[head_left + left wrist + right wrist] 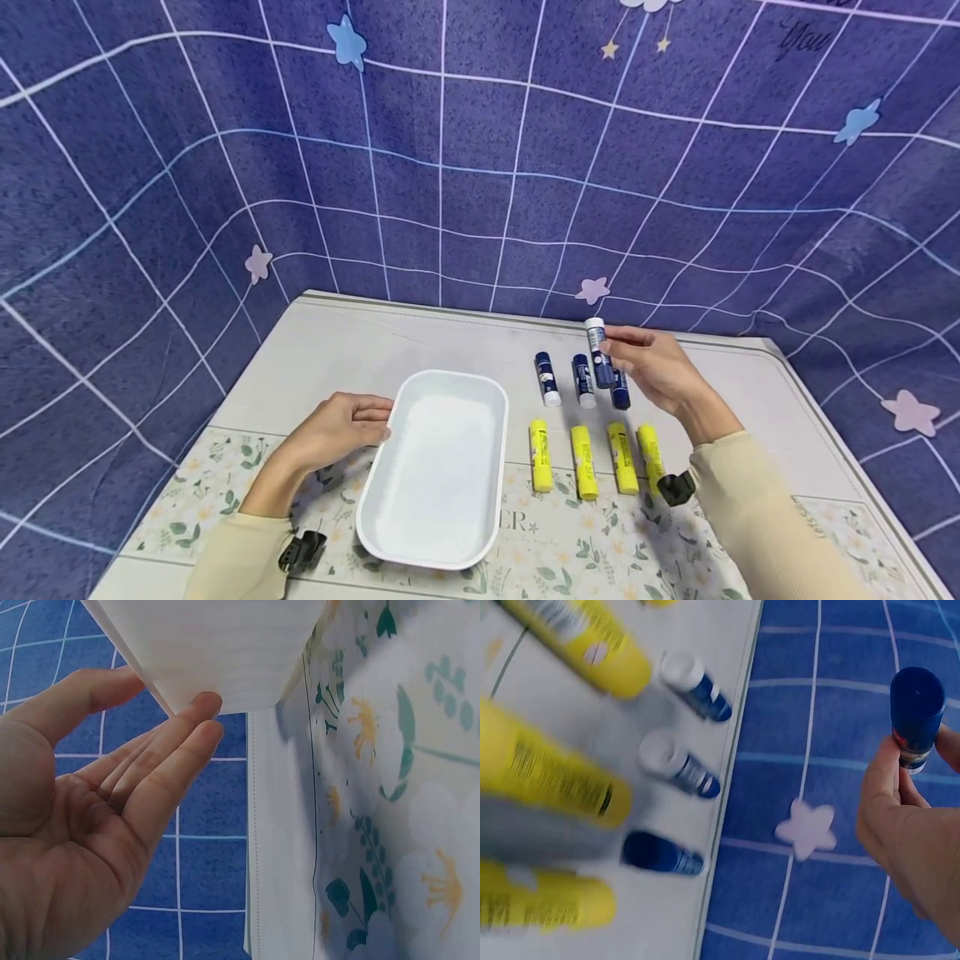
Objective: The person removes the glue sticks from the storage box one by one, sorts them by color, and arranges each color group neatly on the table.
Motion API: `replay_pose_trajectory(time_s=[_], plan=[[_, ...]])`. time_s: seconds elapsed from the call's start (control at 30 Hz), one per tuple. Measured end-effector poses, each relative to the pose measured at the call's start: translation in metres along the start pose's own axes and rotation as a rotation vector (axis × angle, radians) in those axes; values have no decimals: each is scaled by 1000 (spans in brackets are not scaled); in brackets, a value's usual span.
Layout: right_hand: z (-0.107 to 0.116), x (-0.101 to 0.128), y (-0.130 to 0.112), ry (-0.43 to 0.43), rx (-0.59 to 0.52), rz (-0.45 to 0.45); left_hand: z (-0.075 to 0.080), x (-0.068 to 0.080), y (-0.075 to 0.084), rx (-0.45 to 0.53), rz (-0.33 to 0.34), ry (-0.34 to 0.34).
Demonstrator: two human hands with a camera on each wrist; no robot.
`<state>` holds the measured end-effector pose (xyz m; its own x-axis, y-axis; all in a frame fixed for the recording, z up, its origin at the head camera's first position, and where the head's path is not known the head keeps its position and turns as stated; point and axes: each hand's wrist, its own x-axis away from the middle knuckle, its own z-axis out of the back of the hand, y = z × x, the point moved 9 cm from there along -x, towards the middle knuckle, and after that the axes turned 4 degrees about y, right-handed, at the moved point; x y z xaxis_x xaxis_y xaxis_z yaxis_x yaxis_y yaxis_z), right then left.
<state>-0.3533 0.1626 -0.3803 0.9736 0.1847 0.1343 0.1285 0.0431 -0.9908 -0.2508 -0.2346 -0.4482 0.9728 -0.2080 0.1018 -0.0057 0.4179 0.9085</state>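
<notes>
A white tray point(431, 467) stands at the middle of the table. My left hand point(341, 429) is at its left side; in the left wrist view, two nearly straight fingertips point(206, 705) touch the outer wall, while the thumb's tip is hidden behind the rim. My right hand point(656, 367) pinches a dark blue glue stick point(598, 354) with a white end upward, lifted above the table. Below it lie three more blue glue sticks point(547, 379) in a row, the rightmost partly covered by the held one. Nearer me, several yellow glue sticks point(583, 462) lie side by side.
The white table point(360, 333) carries a floral mat point(592, 550) along its near part. A blue curtain with a grid pattern point(480, 208) hangs right behind the table and at its sides. Black wrist straps point(302, 552) sit on both sleeves.
</notes>
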Motion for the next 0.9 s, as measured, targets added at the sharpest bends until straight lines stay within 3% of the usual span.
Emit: replay_pose_trajectory(time_s=[0.2, 0.5, 0.9], plan=[[33, -3, 10, 64, -3, -20, 0, -1, 2, -2, -2, -2], [66, -8, 18, 89, -110, -6, -1, 1, 2, 6, -16, -9], [114, -19, 59, 187, 19, -127, -1, 0, 2, 18, -19, -15]])
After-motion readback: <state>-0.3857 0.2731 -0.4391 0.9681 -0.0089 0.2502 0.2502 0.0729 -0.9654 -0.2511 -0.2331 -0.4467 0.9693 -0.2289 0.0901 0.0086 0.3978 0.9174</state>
